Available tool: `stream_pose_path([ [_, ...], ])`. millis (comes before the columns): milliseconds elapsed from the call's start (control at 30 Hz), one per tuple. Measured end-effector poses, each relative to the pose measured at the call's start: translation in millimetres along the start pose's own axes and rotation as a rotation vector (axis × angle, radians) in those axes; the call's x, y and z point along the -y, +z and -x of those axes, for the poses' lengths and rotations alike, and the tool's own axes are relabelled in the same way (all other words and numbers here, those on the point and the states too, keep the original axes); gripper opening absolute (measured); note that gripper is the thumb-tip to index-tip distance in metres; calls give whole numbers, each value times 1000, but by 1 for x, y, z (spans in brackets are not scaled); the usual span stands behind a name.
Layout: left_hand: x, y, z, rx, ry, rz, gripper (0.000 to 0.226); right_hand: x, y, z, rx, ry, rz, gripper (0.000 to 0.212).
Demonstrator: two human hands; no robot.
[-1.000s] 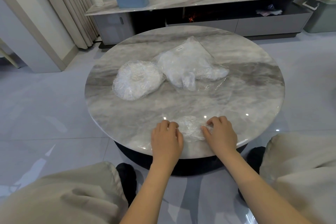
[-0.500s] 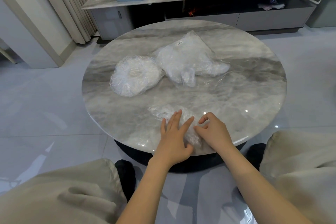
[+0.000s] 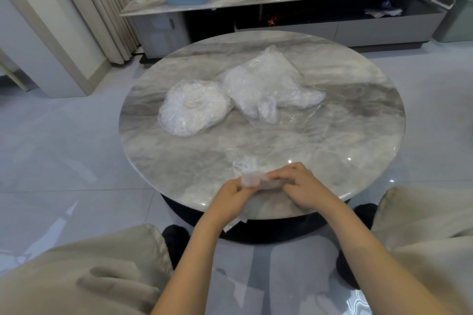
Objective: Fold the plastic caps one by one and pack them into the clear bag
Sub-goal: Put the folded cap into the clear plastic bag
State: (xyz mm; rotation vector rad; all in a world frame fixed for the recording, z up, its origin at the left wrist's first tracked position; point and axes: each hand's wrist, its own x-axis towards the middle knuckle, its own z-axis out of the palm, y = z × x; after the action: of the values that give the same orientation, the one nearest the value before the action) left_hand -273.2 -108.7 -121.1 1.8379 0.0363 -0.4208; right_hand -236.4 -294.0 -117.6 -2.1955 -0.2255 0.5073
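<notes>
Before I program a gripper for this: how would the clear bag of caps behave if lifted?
Probably floppy: the clear bag lies crumpled, caps spilling from its mouth. Likely light, being thin film. Its glossy surface may be slippery.

A thin, translucent plastic cap (image 3: 252,179), crumpled and partly folded into a narrow band, is held just above the near edge of the round grey marble table (image 3: 358,120), pinched at its ends by the left hand (image 3: 230,195) and the right hand (image 3: 302,186). A round, flat stack of clear plastic caps (image 3: 192,107) lies left of centre. A clear plastic bag (image 3: 266,87), stuffed with white folded caps, lies beside it, touching its right edge.
</notes>
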Motion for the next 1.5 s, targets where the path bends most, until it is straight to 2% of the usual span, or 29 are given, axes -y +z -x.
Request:
stream_pose_path([
  [133,-5,-6,0,-133,26,49,28,1,-2,1,71,4,162,37],
  [200,-5,-4,-1,-219,25,64,31,1,2,1,13,-39,172,10],
  [233,-3,-2,-2,-257,19,43,35,0,5,-1,-39,-60,167,5],
  [333,-2,4,-8,-345,8,-122,43,-5,15,-3,-192,-67,123,35],
  [467,-5,12,-17,-454,39,-301,34,-4,24,-6,-314,-46,137,44],
  [533,-2,14,-21,-503,64,-328,45,-3,27,-8,-340,-29,125,42],
  [600,3,18,-24,-559,92,-354,56,-4,28,-9,-353,-21,133,30],
  [733,12,26,-26,-731,388,-609,51,-5,29,-12,-375,-1,145,10],
  [800,18,29,-27,-655,507,-737,43,-6,29,-14,-392,-1,146,10],
  [867,26,32,-26,-547,536,-830,42,-5,29,-15,-385,-3,165,13],
  [1067,30,36,-24,-325,270,-994,72,-6,34,-16,-434,-55,281,26],
  [1167,27,36,-24,-305,207,-1000,78,-10,38,-14,-511,-157,294,35],
  [1333,27,34,-23,-247,151,-1038,83,-25,47,-16,-581,-286,400,29],
  [1400,25,33,-23,-218,133,-1018,78,-28,46,-15,-598,-280,408,25],
  [1500,23,28,-22,-171,124,-912,59,-29,44,-14,-621,-219,384,26],
])
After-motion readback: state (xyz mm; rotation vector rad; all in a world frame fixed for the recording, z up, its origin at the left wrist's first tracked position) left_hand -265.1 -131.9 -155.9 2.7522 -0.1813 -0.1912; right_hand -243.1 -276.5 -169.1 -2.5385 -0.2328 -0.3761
